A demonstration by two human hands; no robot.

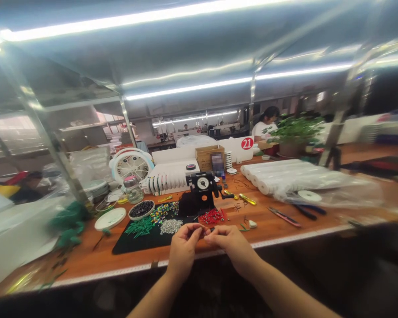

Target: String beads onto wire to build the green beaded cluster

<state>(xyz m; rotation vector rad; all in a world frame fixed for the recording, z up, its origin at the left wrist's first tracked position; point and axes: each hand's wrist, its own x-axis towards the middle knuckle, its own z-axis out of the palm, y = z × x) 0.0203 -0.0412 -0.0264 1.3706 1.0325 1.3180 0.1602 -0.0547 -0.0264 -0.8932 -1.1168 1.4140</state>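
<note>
My left hand (185, 247) and my right hand (230, 244) meet at the table's front edge, fingertips pinched close together. Whatever lies between them is too small to name. Just behind them, a black mat (126, 244) carries green pieces (139, 227), colourful beads (162, 213), silver beads (171, 226) and red pieces (212, 216). A bowl of black pieces (142, 209) sits at the mat's left. Beyond the red pieces stands a black device (200, 194) with a round dial and a crank on its right.
At left are a white fan (132, 167), a glass jar (133, 190) and a white lid (110, 219). Pliers (305, 212), a red-handled tool (284, 217) and wrapped white rolls (285, 176) lie right. A person (267, 126) sits behind, near a plant (293, 132).
</note>
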